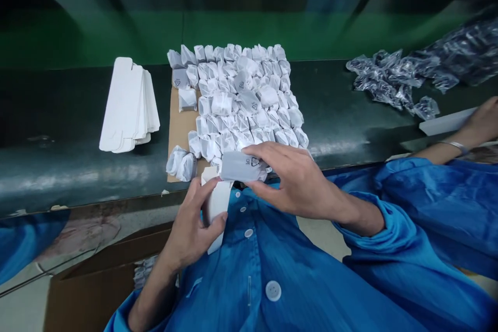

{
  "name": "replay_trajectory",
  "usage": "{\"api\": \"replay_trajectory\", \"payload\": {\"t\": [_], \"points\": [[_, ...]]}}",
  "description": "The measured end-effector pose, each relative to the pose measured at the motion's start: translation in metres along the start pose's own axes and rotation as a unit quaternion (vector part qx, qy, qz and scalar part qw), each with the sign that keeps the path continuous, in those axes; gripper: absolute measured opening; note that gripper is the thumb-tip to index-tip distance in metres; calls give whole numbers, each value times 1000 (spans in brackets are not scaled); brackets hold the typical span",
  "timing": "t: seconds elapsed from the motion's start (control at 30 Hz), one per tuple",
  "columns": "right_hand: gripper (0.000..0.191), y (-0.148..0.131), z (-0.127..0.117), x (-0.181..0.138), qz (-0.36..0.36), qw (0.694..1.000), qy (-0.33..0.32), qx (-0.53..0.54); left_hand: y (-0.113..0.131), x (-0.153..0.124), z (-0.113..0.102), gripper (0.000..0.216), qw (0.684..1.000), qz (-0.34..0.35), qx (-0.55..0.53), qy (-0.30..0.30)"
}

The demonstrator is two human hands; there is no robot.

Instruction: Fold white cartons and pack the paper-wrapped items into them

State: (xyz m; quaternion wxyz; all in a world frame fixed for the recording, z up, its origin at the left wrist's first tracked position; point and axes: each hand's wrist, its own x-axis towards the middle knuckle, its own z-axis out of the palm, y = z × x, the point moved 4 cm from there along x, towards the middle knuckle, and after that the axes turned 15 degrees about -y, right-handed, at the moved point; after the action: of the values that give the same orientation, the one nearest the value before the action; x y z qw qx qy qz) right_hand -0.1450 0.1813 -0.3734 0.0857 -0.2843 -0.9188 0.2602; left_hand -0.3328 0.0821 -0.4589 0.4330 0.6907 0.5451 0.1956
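My left hand grips a small white carton, held upright against my blue coat with its top flap open. My right hand pinches a grey-white wrapped packet by its right end, the packet lying just above the carton's open mouth. Right behind both hands, several more wrapped packets are stacked in rows on a brown cardboard sheet on the dark conveyor belt.
A stack of flat white carton blanks lies left of the cardboard sheet. Clear plastic bags are piled at the far right. A co-worker's hand with a bracelet rests at the right edge. An open brown box sits below the belt.
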Motion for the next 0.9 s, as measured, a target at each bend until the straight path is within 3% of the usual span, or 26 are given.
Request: {"api": "replay_trajectory", "payload": {"t": [0.17,0.33,0.5,0.67,0.8,0.9], "points": [[31,-4,-8,2,16,991,-80,-108,9,1,-1,49,999,21,48,2],[20,-13,-18,4,-60,957,-206,-194,17,0,-6,46,982,72,158,-78],[14,-10,-31,5,-109,935,-309,-138,22,-1,-8,51,957,95,212,-175],[20,-6,-42,14,-138,910,-391,18,33,4,-10,54,948,119,169,-241],[19,1,-30,22,-122,887,-446,10,38,0,-8,56,941,144,127,-278],[15,-1,-17,18,-108,896,-430,-14,33,-5,-2,57,947,125,113,-274]]}}
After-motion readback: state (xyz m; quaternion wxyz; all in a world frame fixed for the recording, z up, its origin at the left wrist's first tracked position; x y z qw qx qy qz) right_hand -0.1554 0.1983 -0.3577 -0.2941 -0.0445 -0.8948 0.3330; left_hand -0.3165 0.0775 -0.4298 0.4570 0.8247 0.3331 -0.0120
